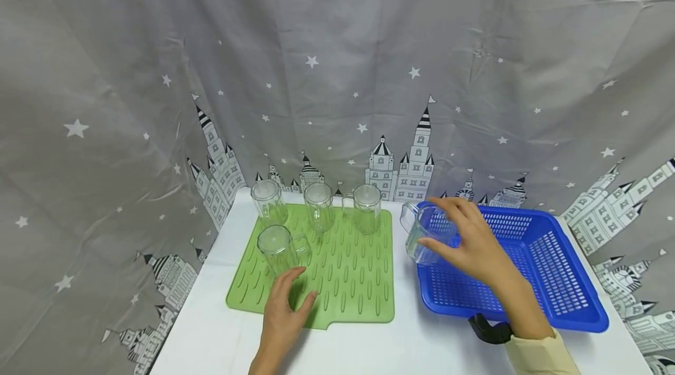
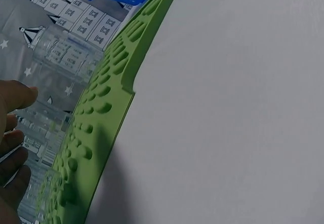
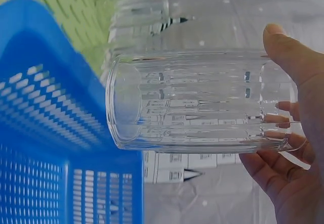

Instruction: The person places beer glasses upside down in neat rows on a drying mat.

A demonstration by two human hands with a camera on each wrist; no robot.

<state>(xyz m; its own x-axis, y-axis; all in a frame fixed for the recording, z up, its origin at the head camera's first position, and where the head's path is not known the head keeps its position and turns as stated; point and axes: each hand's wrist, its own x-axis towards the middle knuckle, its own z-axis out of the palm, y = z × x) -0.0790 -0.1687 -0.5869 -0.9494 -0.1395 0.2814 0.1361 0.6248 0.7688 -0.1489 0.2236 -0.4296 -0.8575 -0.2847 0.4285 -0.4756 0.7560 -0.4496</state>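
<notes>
1. Right hand (image 1: 469, 243): curled around a clear glass mug (image 1: 424, 234), thumb on one side and fingers (image 3: 283, 133) on the other; the mug is held above the left rim of the blue basket (image 1: 548, 299), tilted with its base toward the basket in the right wrist view.
2. Left hand (image 1: 287, 304): lies flat with fingers straight and spread on the near part of the green drying mat (image 1: 358, 281); it holds nothing. Its fingertips lie just beside the front-left glass.
3. Front-left glass (image 1: 276, 246): stands on the mat, nearer the person than the other glasses there.
4. Back row: three clear glasses (image 1: 319, 205) stand side by side along the far edge of the mat, apart from one another.
5. Mat and basket: both rest on a white table (image 1: 422, 345), the mat to the left, the basket to the right, near each other.
6. Background: a grey curtain (image 1: 337, 70) printed with stars and castles hangs behind the table.
7. Right wrist: a dark strap (image 1: 487, 331) sits beside a pale yellow sleeve (image 1: 538, 357).
</notes>
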